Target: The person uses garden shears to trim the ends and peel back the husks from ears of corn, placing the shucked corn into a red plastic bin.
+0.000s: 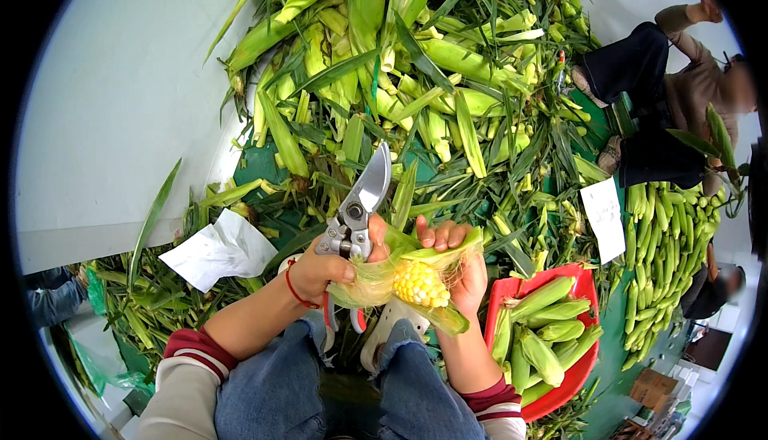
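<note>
My left hand point(336, 268) grips silver pruning shears point(360, 200) with red-tipped handles, blades pointing up, and also touches pale husk leaves. Against it, my right hand point(464, 268) holds a partly opened ear of corn point(420, 284), showing yellow and white kernels among silk and peeled green husk. Below both hands are my knees in torn jeans and pale shoes. Right of my right forearm sits a red plastic basin point(588, 304) holding several green ears in husks.
A heap of corn and leaves point(400, 56) fills the far side. White papers point(216, 248) point(600, 220) lie left and right. Rows of husked ears point(664, 248) cover the right floor. A seated person point(696, 88) and another person point(704, 292) are at right, a person's sleeve point(48, 304) far left.
</note>
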`<action>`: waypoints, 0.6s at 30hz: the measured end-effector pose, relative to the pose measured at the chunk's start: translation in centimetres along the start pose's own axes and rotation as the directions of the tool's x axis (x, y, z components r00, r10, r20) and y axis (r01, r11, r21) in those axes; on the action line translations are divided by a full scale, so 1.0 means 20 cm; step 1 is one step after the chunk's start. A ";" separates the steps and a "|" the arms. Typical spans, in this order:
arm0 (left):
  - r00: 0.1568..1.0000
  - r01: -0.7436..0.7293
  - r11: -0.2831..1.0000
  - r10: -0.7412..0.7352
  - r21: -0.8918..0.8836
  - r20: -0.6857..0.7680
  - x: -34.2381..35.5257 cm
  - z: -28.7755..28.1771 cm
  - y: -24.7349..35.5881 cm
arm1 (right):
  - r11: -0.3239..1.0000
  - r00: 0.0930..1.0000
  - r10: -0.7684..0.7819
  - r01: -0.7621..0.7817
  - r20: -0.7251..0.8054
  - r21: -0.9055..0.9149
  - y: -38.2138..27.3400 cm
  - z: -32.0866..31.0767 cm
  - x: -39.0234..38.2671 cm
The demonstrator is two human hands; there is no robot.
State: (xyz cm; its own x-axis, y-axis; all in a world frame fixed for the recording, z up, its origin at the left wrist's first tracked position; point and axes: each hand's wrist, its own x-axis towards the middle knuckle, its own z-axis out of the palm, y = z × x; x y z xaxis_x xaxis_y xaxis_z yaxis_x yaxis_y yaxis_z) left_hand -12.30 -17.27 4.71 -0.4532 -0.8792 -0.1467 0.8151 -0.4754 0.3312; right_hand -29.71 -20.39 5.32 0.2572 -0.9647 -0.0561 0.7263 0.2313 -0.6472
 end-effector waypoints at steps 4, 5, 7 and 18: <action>0.998 -0.058 0.995 0.059 -0.085 0.002 0.02 -0.03 -0.01 | 0.994 0.998 0.045 -0.049 -0.038 -0.100 0.00 -0.02 -0.02; 0.998 -0.059 0.995 0.059 -0.084 0.002 0.02 -0.03 -0.01 | 0.994 0.998 0.045 -0.048 -0.037 -0.099 0.00 -0.03 -0.02; 0.996 -0.088 0.957 0.084 -0.275 -0.028 0.02 0.01 0.00 | 0.993 0.994 -0.084 0.089 0.069 -0.078 0.02 -0.03 -0.01; 0.972 -0.092 0.993 0.075 -0.070 -0.222 0.09 0.04 0.12 | 0.674 0.979 0.205 -0.135 0.008 -0.726 0.11 -0.14 -0.03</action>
State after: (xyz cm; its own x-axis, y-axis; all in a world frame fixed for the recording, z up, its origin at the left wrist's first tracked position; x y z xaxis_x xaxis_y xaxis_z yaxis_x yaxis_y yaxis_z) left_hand -11.48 -20.06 6.00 -0.2997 -0.8972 -0.3244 0.8767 -0.3930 0.2772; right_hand -30.10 -19.65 1.79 0.4059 -0.8957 -0.1814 -0.0081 0.1949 -0.9808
